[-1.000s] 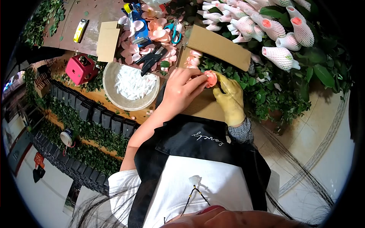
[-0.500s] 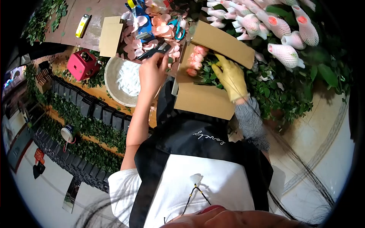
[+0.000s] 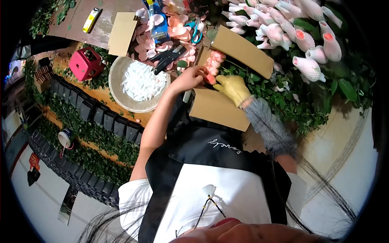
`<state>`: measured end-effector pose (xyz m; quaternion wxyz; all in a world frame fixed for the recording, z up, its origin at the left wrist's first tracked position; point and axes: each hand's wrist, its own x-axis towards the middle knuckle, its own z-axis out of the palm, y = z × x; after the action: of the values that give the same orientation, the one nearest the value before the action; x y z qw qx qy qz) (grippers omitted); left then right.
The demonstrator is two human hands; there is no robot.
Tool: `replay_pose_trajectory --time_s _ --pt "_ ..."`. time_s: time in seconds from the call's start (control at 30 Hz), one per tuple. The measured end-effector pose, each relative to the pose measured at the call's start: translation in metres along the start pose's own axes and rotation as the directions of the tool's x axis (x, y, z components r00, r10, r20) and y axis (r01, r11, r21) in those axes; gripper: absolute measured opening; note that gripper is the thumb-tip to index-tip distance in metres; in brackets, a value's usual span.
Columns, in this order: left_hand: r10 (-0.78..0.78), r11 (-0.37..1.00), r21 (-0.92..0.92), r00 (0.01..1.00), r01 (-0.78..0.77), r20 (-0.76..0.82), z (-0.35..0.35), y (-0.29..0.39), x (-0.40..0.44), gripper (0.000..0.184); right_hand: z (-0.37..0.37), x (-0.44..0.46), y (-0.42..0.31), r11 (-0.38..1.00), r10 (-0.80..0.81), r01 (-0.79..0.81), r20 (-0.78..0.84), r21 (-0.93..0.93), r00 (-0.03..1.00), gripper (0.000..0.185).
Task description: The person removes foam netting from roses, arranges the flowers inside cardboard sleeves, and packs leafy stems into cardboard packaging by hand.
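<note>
My bare left hand (image 3: 189, 80) reaches to the cardboard box, its fingers closed against a coral rose (image 3: 210, 78) at the near end of a row of roses (image 3: 214, 60). Just right of that rose is my right hand (image 3: 232, 89), in a yellow glove, with its fingers bent together; what they grip is hidden. Green stems and leaves (image 3: 243, 73) run rightward from the flower heads. The box has one cardboard flap (image 3: 243, 52) behind the roses and another flap (image 3: 219, 109) in front of them.
Black shears (image 3: 167, 59), blue-handled scissors (image 3: 196, 32) and loose petals lie on the table behind my left hand. A round tub of white pieces (image 3: 114, 87) stands left, beyond it a pink stool (image 3: 86, 64). Net-wrapped roses (image 3: 308, 68) and foliage fill the upper right.
My left hand has moved from the black shears, which lie on the table, rightward to the roses. My gloved hand has come down and left from the leaves to the near rose.
</note>
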<state>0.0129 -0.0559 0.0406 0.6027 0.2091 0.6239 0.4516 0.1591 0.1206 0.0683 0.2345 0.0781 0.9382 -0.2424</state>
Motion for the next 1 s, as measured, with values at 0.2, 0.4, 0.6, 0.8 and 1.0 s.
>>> replay_pose_trajectory --time_s 0.2,0.4,0.6,0.8,1.0 --pt "0.225 0.971 -0.098 0.974 -0.22 0.042 0.01 0.047 -0.046 0.033 -0.064 -0.045 -0.037 0.693 0.275 -0.32 0.174 0.646 0.946 0.033" --pt "0.279 0.959 -0.051 0.96 -0.28 -0.025 0.042 0.086 -0.065 0.037 -0.068 -0.079 -0.044 0.405 0.424 -0.343 0.158 0.847 0.892 0.033" --pt "0.419 0.874 0.33 0.898 -0.358 -0.136 0.061 0.101 -0.066 0.033 -0.034 -0.089 -0.04 0.545 0.384 -0.021 -0.227 0.838 0.895 0.037" --pt "0.568 0.787 0.413 0.799 -0.458 -0.197 0.074 0.096 -0.061 0.025 -0.039 -0.089 -0.054 0.823 0.377 -0.062 -0.46 0.565 0.804 0.038" --pt "0.49 0.831 0.458 0.807 -0.317 -0.33 0.081 0.086 -0.075 0.021 -0.02 -0.082 -0.058 0.94 0.33 -0.2 -0.593 0.276 0.735 0.04"
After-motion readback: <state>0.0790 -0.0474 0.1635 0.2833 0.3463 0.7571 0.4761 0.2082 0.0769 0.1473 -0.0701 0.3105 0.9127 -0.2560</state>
